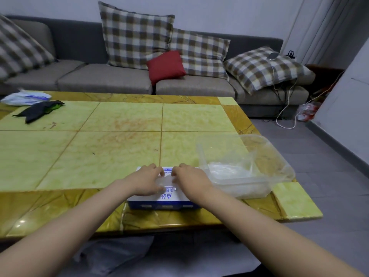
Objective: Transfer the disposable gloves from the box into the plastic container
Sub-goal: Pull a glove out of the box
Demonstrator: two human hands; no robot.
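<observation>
A white and blue glove box (169, 198) lies flat near the table's front edge. My left hand (146, 179) and my right hand (190, 179) both rest on its top with fingers curled. Between them they pinch a thin clear disposable glove (168, 181) that sits at the box's opening. To the right of the box stands a clear plastic container (247, 188) with a heap of clear gloves (227, 169) inside. The right hand lies next to the container's left wall.
The yellow-green tiled table (119, 140) ends just right of the container. A dark cloth (38, 110) and a white plastic bag (25, 96) lie at the far left. A grey sofa (103, 76) with checked cushions stands behind the table.
</observation>
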